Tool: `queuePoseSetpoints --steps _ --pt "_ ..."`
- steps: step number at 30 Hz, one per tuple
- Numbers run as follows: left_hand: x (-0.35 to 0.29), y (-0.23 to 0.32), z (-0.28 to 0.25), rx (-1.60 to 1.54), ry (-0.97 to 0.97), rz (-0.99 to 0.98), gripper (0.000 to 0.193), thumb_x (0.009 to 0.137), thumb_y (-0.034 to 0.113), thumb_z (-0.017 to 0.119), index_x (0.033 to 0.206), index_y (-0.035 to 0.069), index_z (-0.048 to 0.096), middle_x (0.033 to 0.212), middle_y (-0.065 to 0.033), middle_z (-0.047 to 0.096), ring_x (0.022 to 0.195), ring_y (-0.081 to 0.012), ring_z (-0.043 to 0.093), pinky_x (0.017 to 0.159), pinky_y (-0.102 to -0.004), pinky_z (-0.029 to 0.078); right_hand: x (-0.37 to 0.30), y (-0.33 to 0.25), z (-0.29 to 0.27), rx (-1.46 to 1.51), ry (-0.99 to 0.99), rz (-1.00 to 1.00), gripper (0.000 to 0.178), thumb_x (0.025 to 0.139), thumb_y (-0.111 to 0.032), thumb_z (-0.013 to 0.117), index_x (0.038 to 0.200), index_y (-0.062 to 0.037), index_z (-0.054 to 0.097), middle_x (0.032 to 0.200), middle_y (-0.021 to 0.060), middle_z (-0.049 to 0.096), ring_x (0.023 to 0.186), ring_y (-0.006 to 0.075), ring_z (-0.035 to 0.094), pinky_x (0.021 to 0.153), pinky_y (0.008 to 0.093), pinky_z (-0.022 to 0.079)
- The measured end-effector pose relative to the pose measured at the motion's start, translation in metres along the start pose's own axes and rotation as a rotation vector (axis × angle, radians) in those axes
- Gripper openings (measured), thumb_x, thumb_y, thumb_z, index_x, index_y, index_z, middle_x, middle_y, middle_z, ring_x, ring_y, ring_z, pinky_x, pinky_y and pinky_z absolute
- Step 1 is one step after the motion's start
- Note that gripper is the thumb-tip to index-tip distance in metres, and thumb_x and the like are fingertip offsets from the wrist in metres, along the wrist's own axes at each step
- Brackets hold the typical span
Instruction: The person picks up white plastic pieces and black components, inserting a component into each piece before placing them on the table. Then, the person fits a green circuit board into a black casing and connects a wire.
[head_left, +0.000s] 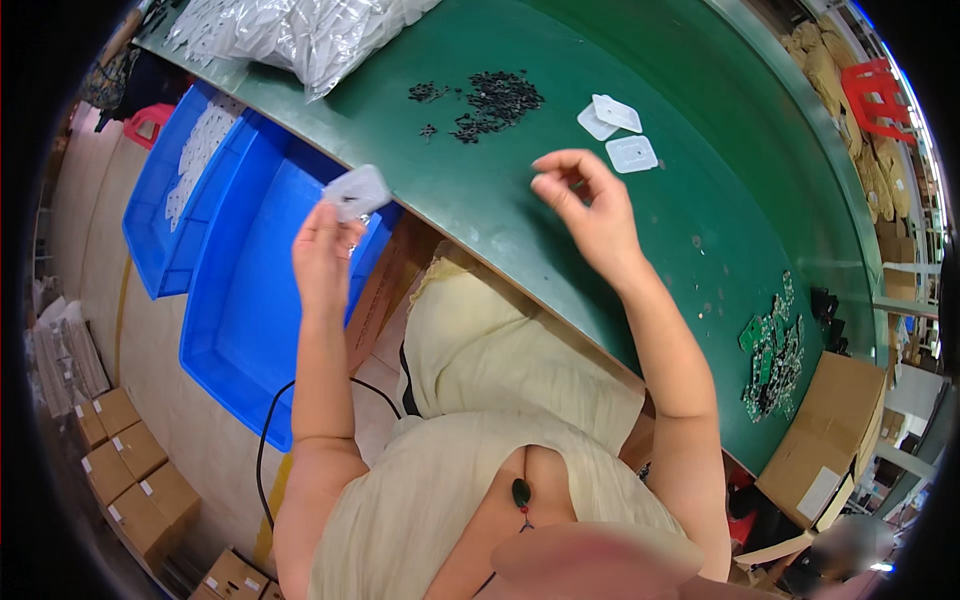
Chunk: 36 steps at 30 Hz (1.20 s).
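Out over the blue bin, my left hand point(322, 250) pinches a translucent white plastic cover point(362, 190) by its lower edge. The cover is a rounded rectangle with a small dark spot or part on it. My right hand point(595, 210) hovers above the green table, its fingers curved and thumb tip slightly apart from the index finger; I see nothing between them. Beyond it lie three similar white covers point(631, 155), two of them overlapping. A loose heap of small black parts point(495, 103) is spread farther off on the table.
A blue bin point(250, 290) stands beside the table edge, next to another blue bin point(160, 245) holding white pieces. A clear plastic bag point(310, 40) rests at the far left of the green table point(480, 200). Green circuit boards point(775, 360) and a cardboard box point(825, 430) are at right.
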<state>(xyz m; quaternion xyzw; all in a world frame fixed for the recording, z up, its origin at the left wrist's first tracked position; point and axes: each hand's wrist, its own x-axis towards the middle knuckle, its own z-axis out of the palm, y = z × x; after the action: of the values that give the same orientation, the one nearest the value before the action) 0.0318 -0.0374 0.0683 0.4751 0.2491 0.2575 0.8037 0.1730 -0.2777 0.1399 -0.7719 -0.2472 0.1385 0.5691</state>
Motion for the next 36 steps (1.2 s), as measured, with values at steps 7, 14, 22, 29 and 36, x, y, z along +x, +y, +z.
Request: queuePoseSetpoints --steps 7,14,22,29,36 --pt "0.063 -0.083 -0.153 0.276 0.349 -0.213 0.017 0.086 0.013 0.053 0.098 0.0 0.053 0.078 -0.0093 0.06 0.061 -0.0157 0.059 0.052 -0.0229 0.047 0.049 0.021 0.044 -0.283 0.055 -0.263 0.009 0.074 -0.007 0.062 0.083 -0.0069 0.06 0.079 0.0059 0.053 0.074 0.0202 0.053 0.066 0.0305 0.044" --pt "0.076 -0.151 -0.183 0.692 0.37 -0.467 0.005 0.079 0.007 0.057 0.079 0.002 0.056 0.064 -0.0098 0.058 0.044 -0.018 0.054 0.039 -0.0279 0.043 0.075 0.018 0.073 -0.597 0.027 -0.62 0.016 0.069 -0.009 0.065 0.085 -0.0119 0.064 0.077 0.0042 0.051 0.076 0.0217 0.05 0.064 0.0314 0.044" --pt "0.085 -0.161 -0.233 1.592 -0.007 -0.393 0.008 0.074 0.009 0.059 0.078 0.002 0.058 0.059 -0.0136 0.059 0.054 -0.0244 0.06 0.044 -0.0344 0.045 0.092 0.028 0.087 -0.611 -0.078 -0.702 0.008 0.069 -0.005 0.059 0.074 -0.0051 0.053 0.079 0.008 0.051 0.079 0.0243 0.049 0.066 0.0331 0.045" --pt "0.068 -0.087 -0.171 1.244 0.6 -0.133 0.024 0.077 0.012 0.058 0.097 0.002 0.054 0.072 -0.0143 0.061 0.058 -0.0243 0.061 0.05 -0.0341 0.049 0.095 0.024 0.088 -0.729 -0.114 -0.663 0.011 0.07 -0.003 0.054 0.081 -0.0039 0.052 0.085 0.0112 0.051 0.084 0.0266 0.049 0.069 0.034 0.046" --pt "0.06 -0.003 -0.041 0.785 0.414 0.488 0.02 0.082 0.005 0.053 0.101 0.003 0.053 0.08 -0.0062 0.052 0.053 -0.0099 0.05 0.049 -0.0225 0.043 0.088 0.023 0.074 -0.642 -0.015 -0.75 0.007 0.073 -0.005 0.056 0.078 -0.0043 0.051 0.079 0.0105 0.048 0.077 0.0269 0.049 0.065 0.0356 0.044"
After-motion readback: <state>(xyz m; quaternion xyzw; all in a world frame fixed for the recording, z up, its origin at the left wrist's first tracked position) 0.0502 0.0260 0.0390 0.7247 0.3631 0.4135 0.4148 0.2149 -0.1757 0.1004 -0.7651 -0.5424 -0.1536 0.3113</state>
